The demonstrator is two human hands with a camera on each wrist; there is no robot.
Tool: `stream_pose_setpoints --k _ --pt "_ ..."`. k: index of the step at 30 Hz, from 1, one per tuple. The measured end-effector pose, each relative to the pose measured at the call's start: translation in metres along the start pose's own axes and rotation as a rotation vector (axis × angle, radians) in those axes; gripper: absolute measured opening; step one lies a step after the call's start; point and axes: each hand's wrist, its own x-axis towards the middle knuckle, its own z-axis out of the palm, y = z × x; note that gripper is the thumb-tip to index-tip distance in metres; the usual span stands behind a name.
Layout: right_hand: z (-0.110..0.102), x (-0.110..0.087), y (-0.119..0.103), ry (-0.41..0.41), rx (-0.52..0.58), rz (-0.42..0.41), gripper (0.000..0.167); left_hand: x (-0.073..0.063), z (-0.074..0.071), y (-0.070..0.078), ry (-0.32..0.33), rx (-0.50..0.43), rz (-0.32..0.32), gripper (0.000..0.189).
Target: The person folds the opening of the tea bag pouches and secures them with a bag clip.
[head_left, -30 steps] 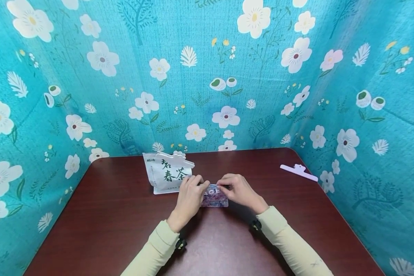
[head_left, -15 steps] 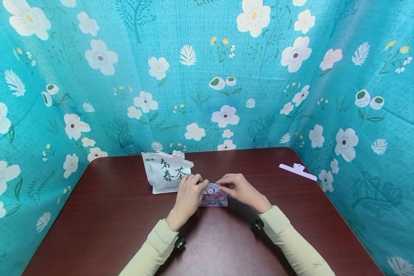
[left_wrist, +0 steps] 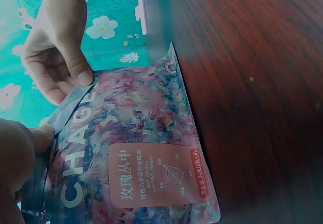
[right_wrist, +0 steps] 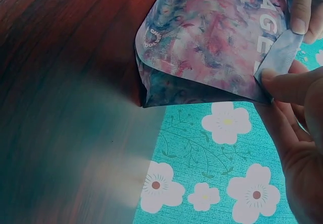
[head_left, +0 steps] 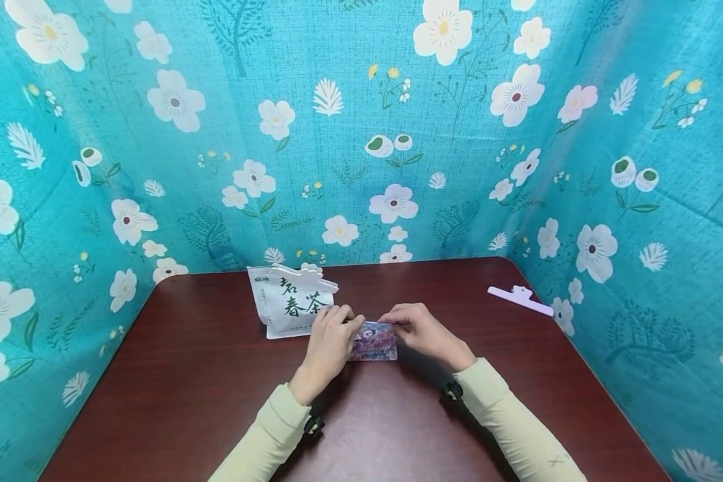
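Both hands are at the top edge of a pink, purple and blue teabag pouch (head_left: 373, 345), which stands upright on the table. My left hand (head_left: 330, 337) pinches the left part of that edge, and its thumb shows beside the fold in the left wrist view. At the opposite corner my right hand (head_left: 424, 335) pinches the edge between thumb and fingers. A pale folded strip (right_wrist: 280, 55) runs along the top of the pouch between the two hands. White lettering (left_wrist: 78, 148) lies just below the fold, and a pink label (left_wrist: 156, 176) sits lower on the front.
A white tea bag (head_left: 295, 308) with dark green characters stands behind my left hand, a white clip (head_left: 304, 278) across its top. Towards the right rear edge of the dark red table (head_left: 175, 375) lies a lilac clip (head_left: 520, 300). Flowered turquoise cloth (head_left: 349, 167) hangs around the table.
My right fingers shift slightly at the pouch's top right corner. Less of the white lettering shows in the head view now. My left hand keeps its place on the edge.
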Motion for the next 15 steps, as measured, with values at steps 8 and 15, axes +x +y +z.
stream_pose_setpoints --k 8,15 --pt "-0.001 -0.003 -0.001 -0.004 0.013 0.056 0.034 0.001 -0.001 0.001 -0.008 0.03 -0.008 0.009" --pt "-0.014 -0.012 0.006 0.004 0.005 0.149 0.024 0.001 -0.001 0.0 -0.023 -0.005 -0.029 0.01"
